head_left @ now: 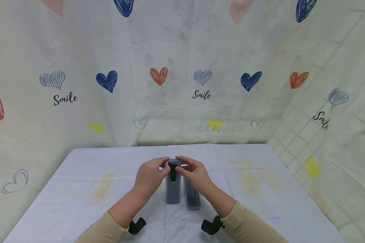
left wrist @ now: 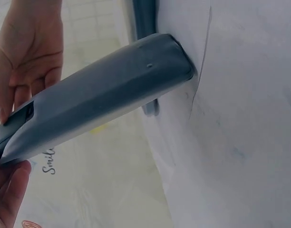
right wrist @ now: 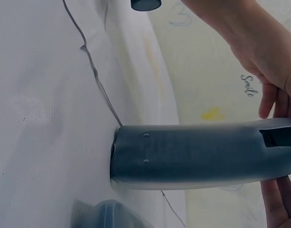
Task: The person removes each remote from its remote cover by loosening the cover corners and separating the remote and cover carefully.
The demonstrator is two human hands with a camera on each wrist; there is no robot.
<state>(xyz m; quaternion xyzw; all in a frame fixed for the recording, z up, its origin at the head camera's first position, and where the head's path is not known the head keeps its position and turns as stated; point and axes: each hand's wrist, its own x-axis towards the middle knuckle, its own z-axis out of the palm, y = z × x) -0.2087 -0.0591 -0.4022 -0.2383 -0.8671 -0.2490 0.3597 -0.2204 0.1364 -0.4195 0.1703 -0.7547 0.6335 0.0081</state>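
A grey-blue remote control [head_left: 173, 193] stands on its lower end on the white table, with a black recess [head_left: 172, 172] near its top. My left hand [head_left: 149, 173] pinches its upper left edge between thumb and fingers. On the opposite side my right hand [head_left: 198, 172] holds the upper right edge the same way. The left wrist view shows the remote's long smooth face [left wrist: 102, 90] leaning, its lower end against the cloth. A second remote control [head_left: 192, 195], with rows of small buttons, lies just to the right, partly hidden by my right hand.
A white cloth [head_left: 85, 179] with a crease and yellowish stains covers the table. Behind it hangs a pale curtain [head_left: 182, 44] printed with hearts and the word Smile. Black curved pieces [head_left: 212, 225] sit at both wrists.
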